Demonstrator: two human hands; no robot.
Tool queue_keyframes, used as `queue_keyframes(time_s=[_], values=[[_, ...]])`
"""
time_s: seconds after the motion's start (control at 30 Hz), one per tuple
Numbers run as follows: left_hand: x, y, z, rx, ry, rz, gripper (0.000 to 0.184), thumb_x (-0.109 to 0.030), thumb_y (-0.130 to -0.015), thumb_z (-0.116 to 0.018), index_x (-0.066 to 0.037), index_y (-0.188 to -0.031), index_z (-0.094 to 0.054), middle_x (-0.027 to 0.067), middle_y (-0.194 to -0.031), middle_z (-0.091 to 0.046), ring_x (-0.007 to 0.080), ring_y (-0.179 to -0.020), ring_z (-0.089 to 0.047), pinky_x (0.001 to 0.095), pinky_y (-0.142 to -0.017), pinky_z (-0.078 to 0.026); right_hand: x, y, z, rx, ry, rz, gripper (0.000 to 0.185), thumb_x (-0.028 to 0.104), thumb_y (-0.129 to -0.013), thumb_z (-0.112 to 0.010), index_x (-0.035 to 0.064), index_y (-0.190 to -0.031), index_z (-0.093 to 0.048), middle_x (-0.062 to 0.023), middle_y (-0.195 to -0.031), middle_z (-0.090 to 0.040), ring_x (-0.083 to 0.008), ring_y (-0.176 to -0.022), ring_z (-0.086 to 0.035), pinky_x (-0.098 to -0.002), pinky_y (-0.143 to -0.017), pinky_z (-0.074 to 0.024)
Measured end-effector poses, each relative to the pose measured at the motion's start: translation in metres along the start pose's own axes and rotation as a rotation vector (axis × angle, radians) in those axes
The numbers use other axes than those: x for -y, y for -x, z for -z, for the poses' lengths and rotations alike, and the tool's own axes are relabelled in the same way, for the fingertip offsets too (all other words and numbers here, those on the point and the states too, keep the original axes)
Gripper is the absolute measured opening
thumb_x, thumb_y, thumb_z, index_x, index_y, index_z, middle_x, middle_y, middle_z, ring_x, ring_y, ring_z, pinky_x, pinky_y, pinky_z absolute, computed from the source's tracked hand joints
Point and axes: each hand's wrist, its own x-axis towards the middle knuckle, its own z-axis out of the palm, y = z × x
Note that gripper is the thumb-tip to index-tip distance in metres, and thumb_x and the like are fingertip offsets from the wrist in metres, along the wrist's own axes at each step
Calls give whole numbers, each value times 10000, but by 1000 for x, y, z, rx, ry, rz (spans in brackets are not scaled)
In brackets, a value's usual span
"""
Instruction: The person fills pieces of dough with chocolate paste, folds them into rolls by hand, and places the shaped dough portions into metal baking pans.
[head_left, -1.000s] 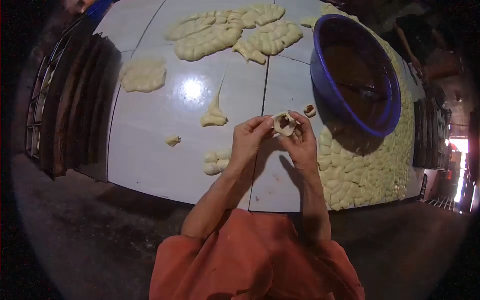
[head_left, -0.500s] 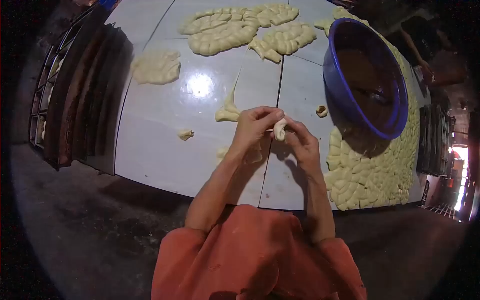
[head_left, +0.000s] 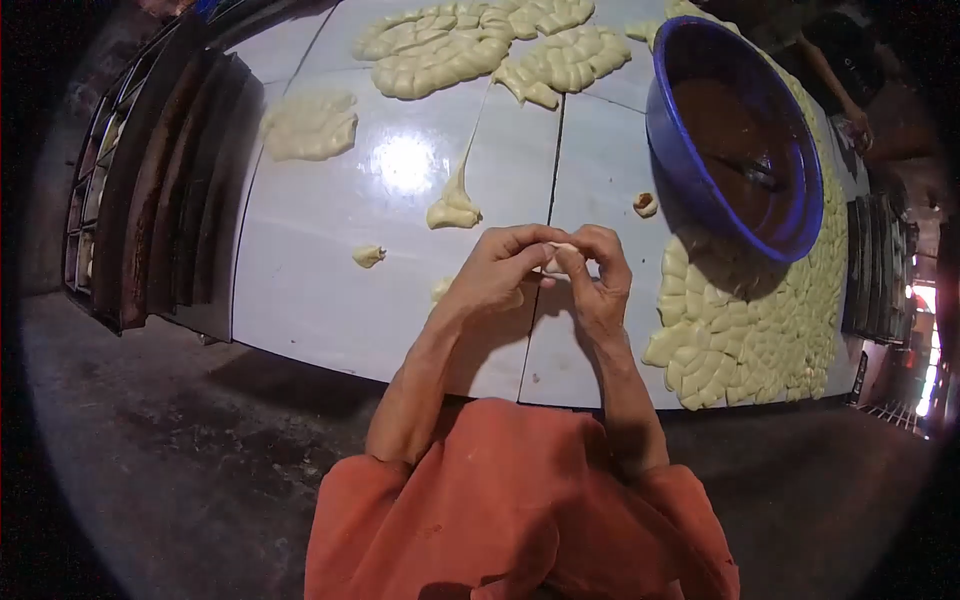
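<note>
A small piece of pale dough (head_left: 560, 262) is pinched between my two hands above the white table (head_left: 330, 240). My left hand (head_left: 500, 268) grips its left side, fingers closed. From the right, my right hand (head_left: 598, 275) presses on it with thumb and fingers. Left of my hands lie a dough lump with a thin stretched strand (head_left: 453, 210) and a smaller scrap (head_left: 368, 256). Dough pieces beneath my left hand are mostly hidden. A small dough piece with brown filling (head_left: 645, 205) rests to the right, near the blue basin.
A blue basin (head_left: 675, 130) of brown filling stands at the right, beside a wide spread of dough pieces (head_left: 750, 340). More dough masses (head_left: 440, 65) lie at the back, and a flat one (head_left: 310, 125) at left. Dark trays (head_left: 160, 190) stand left; another person's arm (head_left: 830, 80) shows upper right.
The dough was open like a cup, with brown inside, one second ago; now it is folded small and mostly covered by my fingers. My hands have drawn closer together around it.
</note>
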Motion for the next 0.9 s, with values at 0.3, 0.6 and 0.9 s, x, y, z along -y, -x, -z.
queue_keyframes(time_s=[0.3,0.6,0.9], values=[[7,11,-1,-172,-82,-2,375,-271,-1009,-623,5,-1261,-656,9,-891,-649,40,-710,-593,194,-602,-469,34,-10,-3,49,257,68,210,206,-926,-717,25,-1030,-692,-100,-964,-684,-221,-813,-660,-322,-728,-535],[-20,51,37,-509,-538,-31,456,-273,-1014,-580,-23,-1394,-550,139,-1230,-671,196,-985,-697,299,-790,-572,19,5,28,413,-21,-588,256,120,-934,-678,-4,-1158,-656,-125,-1051,-677,-158,-936,-641,-318,-787,-545],[-6,13,72,-665,-1347,-209,648,-384,-802,-791,-24,-1302,-591,176,-1185,-623,360,-965,-677,436,-823,-540,17,0,4,361,432,-266,294,166,-909,-674,-7,-1145,-647,-158,-1105,-652,-276,-968,-668,-375,-847,-536]])
